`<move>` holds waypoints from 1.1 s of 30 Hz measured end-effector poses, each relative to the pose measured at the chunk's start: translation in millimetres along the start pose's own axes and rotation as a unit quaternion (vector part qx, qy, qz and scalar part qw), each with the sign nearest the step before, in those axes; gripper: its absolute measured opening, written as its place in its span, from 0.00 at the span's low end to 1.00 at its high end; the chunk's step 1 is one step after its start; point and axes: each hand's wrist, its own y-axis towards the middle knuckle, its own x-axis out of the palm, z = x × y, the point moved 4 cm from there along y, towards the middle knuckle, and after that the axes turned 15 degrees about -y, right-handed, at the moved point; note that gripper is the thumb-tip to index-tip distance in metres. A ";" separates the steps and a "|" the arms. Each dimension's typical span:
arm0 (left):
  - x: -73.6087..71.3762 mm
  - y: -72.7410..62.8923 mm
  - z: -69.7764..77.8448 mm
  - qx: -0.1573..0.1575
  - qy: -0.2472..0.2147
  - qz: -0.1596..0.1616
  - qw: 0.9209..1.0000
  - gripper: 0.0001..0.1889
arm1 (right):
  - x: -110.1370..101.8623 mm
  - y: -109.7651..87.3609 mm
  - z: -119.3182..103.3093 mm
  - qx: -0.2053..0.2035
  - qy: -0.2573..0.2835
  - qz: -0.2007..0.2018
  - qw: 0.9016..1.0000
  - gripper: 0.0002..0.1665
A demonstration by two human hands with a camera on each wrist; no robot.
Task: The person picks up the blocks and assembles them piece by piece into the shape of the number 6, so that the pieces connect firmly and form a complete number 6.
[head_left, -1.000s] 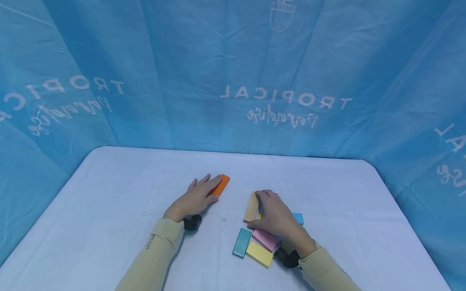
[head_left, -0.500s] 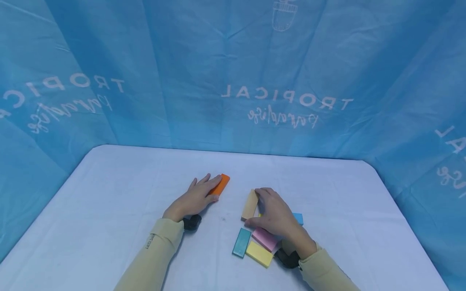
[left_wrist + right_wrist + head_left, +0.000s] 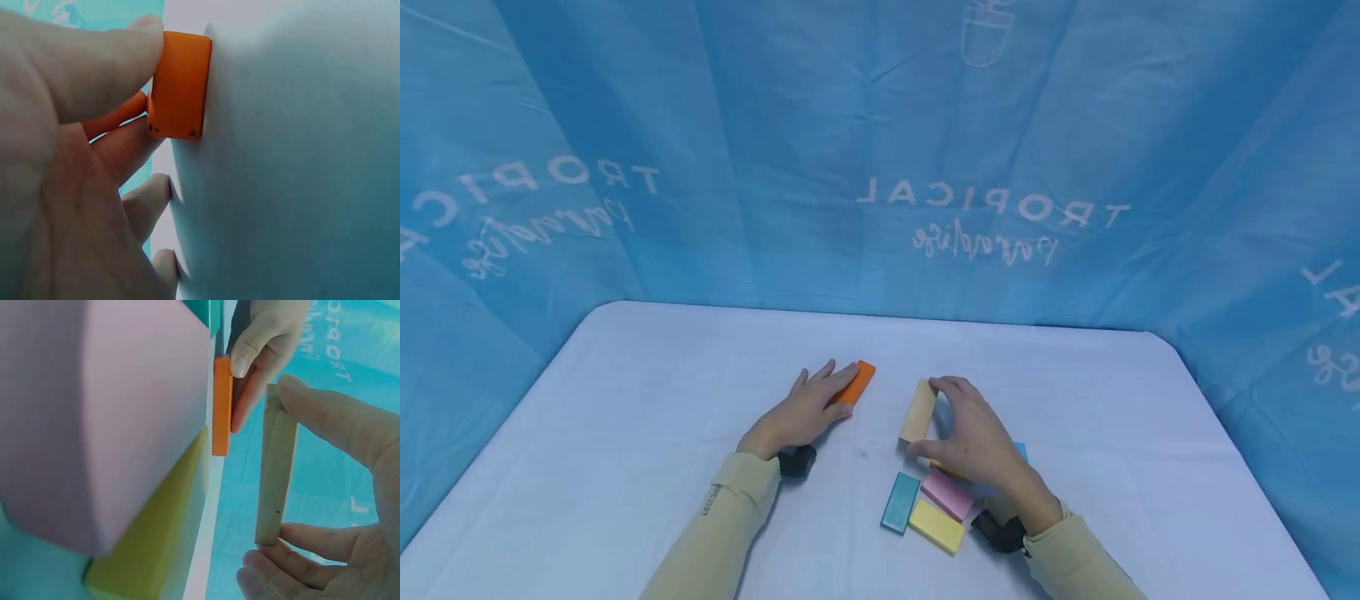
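My left hand [image 3: 799, 412] rests on an orange block [image 3: 859, 382] lying flat on the table, its fingers spread and mostly straight. In the left wrist view the thumb and index finger touch the orange block [image 3: 181, 86]. My right hand [image 3: 976, 437] holds a plain wooden block [image 3: 919, 410] by its two ends, thumb at the near end and fingertips at the far end. The right wrist view shows this wooden block [image 3: 276, 469] raised off the table. Beneath the right hand are a partly hidden yellow block [image 3: 946, 470] and a blue block [image 3: 1021, 451].
Close to the right wrist lie a pink block [image 3: 947, 494], a teal block [image 3: 900, 503] and another yellow block [image 3: 937, 527]. A white cloth covers the table [image 3: 715, 350]. Behind it hangs a blue printed curtain [image 3: 805, 167].
My right hand has lifted the wooden block and carried it slightly away from the body, showing more of the yellow block underneath. The left hand has stayed on the orange block.
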 end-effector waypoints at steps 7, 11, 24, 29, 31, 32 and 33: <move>1.1 -2.3 -0.5 0.002 -0.008 0.001 1.000 0.34 | -3.8 0.5 2.3 0.002 0.013 0.009 1.000 0.56; 0.9 -2.5 -0.9 0.000 -0.006 0.003 1.000 0.34 | -7.2 3.1 2.6 0.000 0.016 0.014 1.000 0.55; 0.1 -1.5 -0.6 -0.004 -0.004 0.004 1.000 0.34 | -24.9 20.7 1.7 -0.013 0.023 0.039 0.999 0.56; -0.4 -0.5 -0.4 -0.003 0.002 0.004 1.000 0.34 | -29.8 30.8 1.9 -0.023 0.031 0.049 0.998 0.56; -0.2 -0.4 -1.0 -0.002 0.003 0.005 1.000 0.34 | -30.7 34.3 2.5 -0.022 0.029 0.053 0.998 0.56; -0.1 -0.4 -1.4 -0.004 0.002 0.005 1.000 0.34 | -30.8 36.0 2.7 -0.022 0.029 0.054 0.998 0.55; 0.2 -0.6 -1.6 -0.003 0.002 0.005 1.000 0.34 | -31.1 37.5 3.0 -0.020 0.029 0.055 0.998 0.55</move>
